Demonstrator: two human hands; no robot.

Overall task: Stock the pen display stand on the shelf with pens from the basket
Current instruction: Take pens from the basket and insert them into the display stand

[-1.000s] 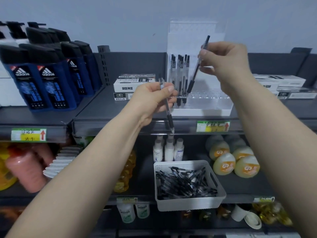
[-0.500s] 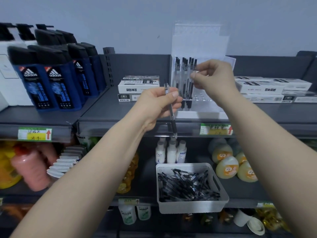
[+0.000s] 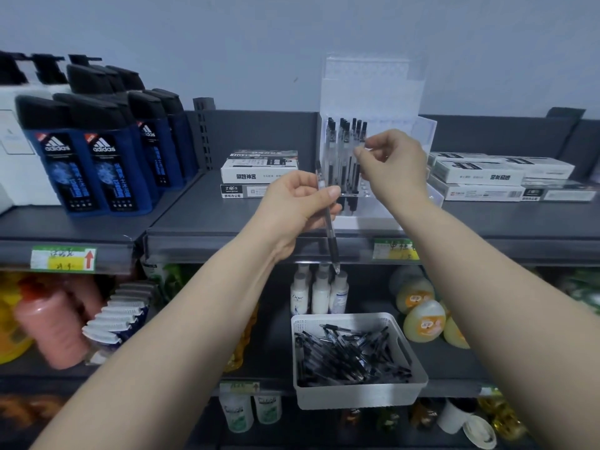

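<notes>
Stocking is under way: the right hand (image 3: 394, 160) pinches the rightmost upright black-capped pen (image 3: 363, 133) into the clear acrylic display stand (image 3: 370, 219) on the grey shelf (image 3: 227, 219), the left hand (image 3: 298, 206) grips a clear-barrelled spare pen (image 3: 331, 241) that probably needs the neighbouring slot next, and the white plastic basket (image 3: 357, 401) sits below.

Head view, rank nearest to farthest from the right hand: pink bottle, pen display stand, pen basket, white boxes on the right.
1. pen display stand: the right hand is at its pen row.
2. white boxes: same shelf, just to the right.
3. pen basket: shelf below.
4. pink bottle: lower shelf, far left.
</notes>
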